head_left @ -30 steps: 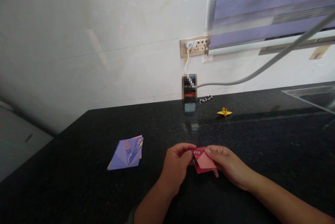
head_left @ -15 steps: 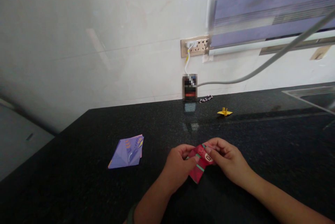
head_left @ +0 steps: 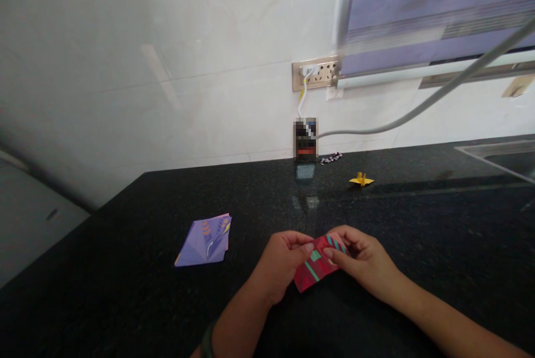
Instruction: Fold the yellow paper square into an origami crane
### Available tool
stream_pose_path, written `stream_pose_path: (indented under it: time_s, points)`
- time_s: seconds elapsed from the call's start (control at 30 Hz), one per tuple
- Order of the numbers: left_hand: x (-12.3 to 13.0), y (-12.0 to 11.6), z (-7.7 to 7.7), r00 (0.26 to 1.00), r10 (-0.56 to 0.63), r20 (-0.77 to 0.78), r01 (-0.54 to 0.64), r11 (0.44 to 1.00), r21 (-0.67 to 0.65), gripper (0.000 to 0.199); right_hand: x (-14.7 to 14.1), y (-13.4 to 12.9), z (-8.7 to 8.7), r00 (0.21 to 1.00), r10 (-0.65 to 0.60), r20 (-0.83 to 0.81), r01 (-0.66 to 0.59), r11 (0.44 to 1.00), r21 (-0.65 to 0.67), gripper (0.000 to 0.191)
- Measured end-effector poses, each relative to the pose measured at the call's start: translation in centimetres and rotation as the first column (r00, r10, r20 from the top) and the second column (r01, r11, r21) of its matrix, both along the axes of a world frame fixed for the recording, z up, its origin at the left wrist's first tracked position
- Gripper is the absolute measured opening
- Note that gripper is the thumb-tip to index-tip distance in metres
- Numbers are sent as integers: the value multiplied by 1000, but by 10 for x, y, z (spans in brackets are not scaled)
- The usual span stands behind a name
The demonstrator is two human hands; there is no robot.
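Between my two hands, just above the dark counter, is a folded piece of red origami paper (head_left: pixel 310 273) with green stripes. My left hand (head_left: pixel 281 263) pinches its left upper edge, thumb on top and fingers behind. My right hand (head_left: pixel 364 255) grips the right side, the thumb pressed on the printed face and the fingers partly hidden behind the sheet. To the left of my hands lies a small stack of purple patterned paper (head_left: pixel 204 242) with pink showing at its edge. Farther back on the right stands a yellow paper crane (head_left: pixel 361 180).
A phone-like device with a blurred screen (head_left: pixel 306 140) leans on the tiled wall, a beaded strap (head_left: pixel 331 158) beside it. Its white cable runs to the wall socket (head_left: pixel 315 72). A thick grey cable (head_left: pixel 401 122) crosses the right. A sink edge (head_left: pixel 493 161) shows at far right.
The red paper has turned and opened from a pointed shape to a wider, rectangular-looking one. My right thumb has shifted slightly down and left on it. The view has moved slightly.
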State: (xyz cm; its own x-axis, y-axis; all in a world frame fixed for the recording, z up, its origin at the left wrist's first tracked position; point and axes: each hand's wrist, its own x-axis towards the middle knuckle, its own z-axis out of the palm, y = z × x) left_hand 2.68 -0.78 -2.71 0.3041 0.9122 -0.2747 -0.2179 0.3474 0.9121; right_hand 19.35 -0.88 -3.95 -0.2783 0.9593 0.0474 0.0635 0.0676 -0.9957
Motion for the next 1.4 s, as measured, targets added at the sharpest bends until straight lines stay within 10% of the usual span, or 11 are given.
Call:
stream_pose_path:
  time_s: [0.33,0.5,0.67,1.4]
  points:
    - [0,0,-1,1000,13,-21,-13,1000,-11,16,6,1,-4,967,-133,217,66,955,290,15]
    - [-2,1,1,1000,11,29,-11,1000,-22,19,18,8,-1,902,-93,421,-234,714,660,31]
    - [-6,3,6,997,20,78,-17,999,-42,17,26,13,3,815,-82,574,-427,584,690,39]
    - [-10,6,7,994,39,100,-28,993,-112,17,23,11,18,733,16,680,-555,591,585,32]
